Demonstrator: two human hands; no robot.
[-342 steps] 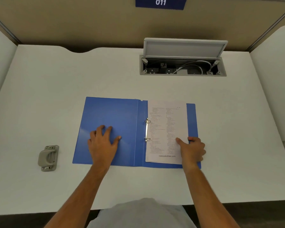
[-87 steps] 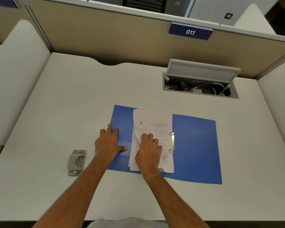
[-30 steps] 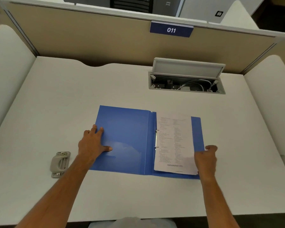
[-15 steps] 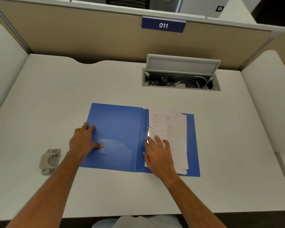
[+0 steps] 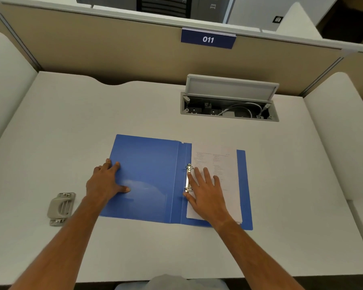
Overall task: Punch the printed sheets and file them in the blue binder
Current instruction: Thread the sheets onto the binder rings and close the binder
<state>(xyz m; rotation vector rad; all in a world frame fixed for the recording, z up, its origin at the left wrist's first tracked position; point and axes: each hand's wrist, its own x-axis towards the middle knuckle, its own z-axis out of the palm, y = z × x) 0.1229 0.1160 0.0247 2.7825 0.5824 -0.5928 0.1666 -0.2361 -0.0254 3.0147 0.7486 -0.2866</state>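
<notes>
Forearms: two bare forearms reach in from the near edge of the white desk and run toward the middle.
Hole punch: a grey hole punch lies flat on the near left of the desk, well apart from the binder and just left of the left forearm.
Left hand: the left hand lies palm down on the left edge of the blue binder; its fingers are straight and close together, the thumb stretched out to the right onto the cover, gripping nothing.
Right hand: the right hand lies flat on the printed sheets, fingers spread wide and pointing far, thumb tip touching the lower ring; it presses and holds nothing.
Blue binder: it lies open and flat in the middle of the desk, the bare inside cover on the left, the spine fold down the middle, the back cover on the right.
Ring mechanism: the metal rings stand just right of the spine, at the left edge of the paper; whether they are closed I cannot tell.
Printed sheets: a white stack with small print lies on the right half of the binder, its left edge at the rings, a blue strip of cover showing to its right; its near right corner looks slightly fanned.
Cable box: on the far right of the desk a recessed cable box has its grey lid tilted up, with a white cable inside.
Partition: a tan partition closes the far side, carrying a blue plate that reads 011.
</notes>
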